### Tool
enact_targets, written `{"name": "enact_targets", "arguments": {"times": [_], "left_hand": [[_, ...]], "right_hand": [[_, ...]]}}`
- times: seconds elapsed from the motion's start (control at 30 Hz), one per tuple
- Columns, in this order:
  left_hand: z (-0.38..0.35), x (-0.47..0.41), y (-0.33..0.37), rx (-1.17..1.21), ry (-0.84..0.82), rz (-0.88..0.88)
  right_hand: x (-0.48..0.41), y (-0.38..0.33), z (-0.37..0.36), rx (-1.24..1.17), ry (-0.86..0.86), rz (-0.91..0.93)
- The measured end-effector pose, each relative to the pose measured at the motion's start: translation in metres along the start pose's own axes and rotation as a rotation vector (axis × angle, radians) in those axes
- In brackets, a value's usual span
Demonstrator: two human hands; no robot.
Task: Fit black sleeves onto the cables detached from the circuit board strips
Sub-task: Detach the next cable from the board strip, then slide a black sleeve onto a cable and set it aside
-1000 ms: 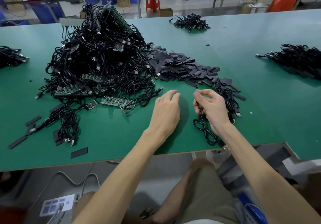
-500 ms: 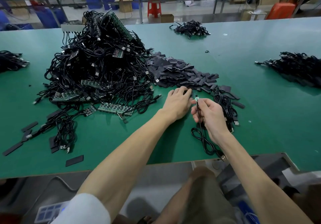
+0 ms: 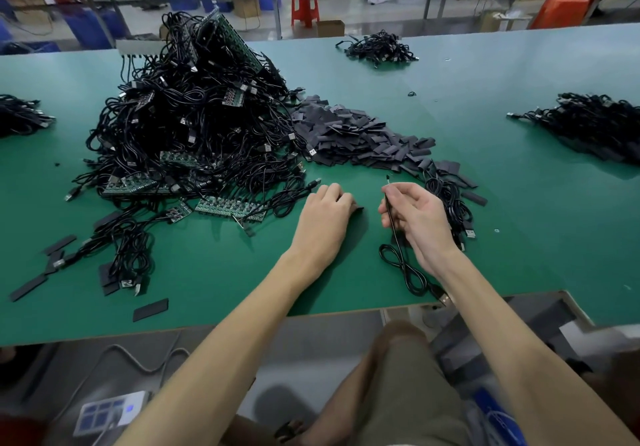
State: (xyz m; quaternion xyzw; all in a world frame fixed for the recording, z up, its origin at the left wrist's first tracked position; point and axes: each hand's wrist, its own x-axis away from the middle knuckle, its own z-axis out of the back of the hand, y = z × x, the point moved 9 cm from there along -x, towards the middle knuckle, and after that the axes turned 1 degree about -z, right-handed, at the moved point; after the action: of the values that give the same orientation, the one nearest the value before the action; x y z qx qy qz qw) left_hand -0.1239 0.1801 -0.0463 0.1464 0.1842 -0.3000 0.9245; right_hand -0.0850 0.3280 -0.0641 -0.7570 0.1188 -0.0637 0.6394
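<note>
- The left hand [image 3: 325, 217] rested knuckles-up on the green table [image 3: 519, 238], a little in from the near edge. Its fingers were curled around a black sleeve [image 3: 358, 208], of which only a dark tip showed past the fingertips.
- The right hand [image 3: 415, 217], just beside it and apart from it, pinched a thin black cable [image 3: 401, 262] between thumb and forefinger. The cable's bare end stood upright above the pinch.
- Below the right hand, the cable fell in loose loops on the table. Its plug lay at the near edge.
- The sleeve pile [image 3: 360, 134] lay near the middle of the table, beyond both hands.
- Touching the sleeve pile's left side was a tall tangle of cables [image 3: 194, 127], with green circuit board strips [image 3: 228, 205] at its base.
- Smaller cable heaps lay by the far edge [image 3: 377, 47], the right edge [image 3: 595, 123] and the left edge [image 3: 17, 116].
- A loose sleeve [image 3: 150, 310] lay flat close to the near edge, left of the left forearm.
</note>
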Motion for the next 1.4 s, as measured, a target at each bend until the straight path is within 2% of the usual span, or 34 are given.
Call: {"name": "enact_targets", "arguments": {"times": [0.13,0.27,0.4,0.47,0.53,0.63,0.77,1.07,1.17,1.3,1.4], "left_hand": [[0.008,0.004,-0.006,0.100,0.028,0.074],[0.006,0.008,-0.021,0.504,0.018,0.226],[0.005,0.008,-0.023,0.789,-0.040,0.203],[0.005,0.008,-0.016,0.759,-0.095,0.140],[0.005,0.009,-0.001,0.595,-0.136,0.037],[0.006,0.010,0.012,0.434,-0.141,-0.050],[0.011,0.016,0.028,0.255,-0.124,-0.175],[0.018,0.017,0.032,0.214,-0.074,-0.213],[0.019,0.017,0.023,0.347,-0.040,-0.131],[0.015,0.013,-0.012,0.780,0.013,0.172],[0.007,0.012,-0.034,1.003,-0.005,0.329]], "right_hand": [[0.002,-0.002,0.001,0.052,-0.002,0.032],[0.000,-0.001,0.002,0.014,0.017,0.032],[0.000,-0.001,0.003,0.028,0.009,0.045],[-0.001,0.000,0.002,0.034,-0.002,0.049],[-0.002,0.002,0.002,0.058,0.001,0.047],[-0.002,0.003,0.003,0.061,0.018,0.046],[-0.005,0.007,0.009,-0.056,0.053,0.017],[-0.006,0.005,0.003,0.057,-0.014,0.028],[-0.003,0.004,0.001,-0.006,-0.034,0.022],[-0.002,0.001,0.002,0.007,-0.016,0.041],[-0.001,0.001,0.002,0.065,-0.014,0.049]]}}
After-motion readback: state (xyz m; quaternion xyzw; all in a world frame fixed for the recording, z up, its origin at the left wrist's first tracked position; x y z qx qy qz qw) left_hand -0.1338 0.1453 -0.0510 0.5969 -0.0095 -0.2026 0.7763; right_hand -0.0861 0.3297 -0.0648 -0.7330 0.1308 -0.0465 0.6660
